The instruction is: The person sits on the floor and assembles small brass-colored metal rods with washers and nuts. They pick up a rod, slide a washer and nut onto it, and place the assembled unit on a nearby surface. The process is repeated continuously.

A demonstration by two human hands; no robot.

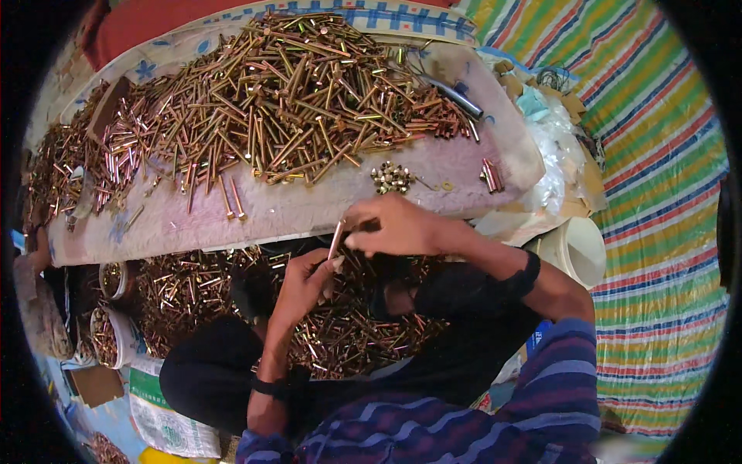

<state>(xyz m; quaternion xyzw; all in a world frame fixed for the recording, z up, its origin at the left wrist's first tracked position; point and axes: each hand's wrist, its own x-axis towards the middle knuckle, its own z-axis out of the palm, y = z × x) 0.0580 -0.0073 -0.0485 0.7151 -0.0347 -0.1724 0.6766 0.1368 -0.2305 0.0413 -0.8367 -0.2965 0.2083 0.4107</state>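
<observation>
My left hand (304, 284) pinches the lower end of a slim, copper-coloured bolt (335, 240), which stands tilted just off the table's near edge. At the bolt's upper end, my right hand (394, 224) is closed with its fingertips against it. Whether a small part sits between those fingertips is hidden. Just beyond my right hand, a small heap of nuts (392, 178) lies on the cloth-covered table (270, 213). A thin pin and a small ring lie beside the nuts. Behind them rises a large pile of long brassy bolts (286, 100).
Several short metal pieces (491, 176) lie at the table's right. A dark-handled tool (456, 97) rests by the pile. Loose bolts (348, 332) cover the floor below. A white bucket (580, 251) stands right, beside striped sheeting (657, 232); tubs of parts (108, 336) stand left.
</observation>
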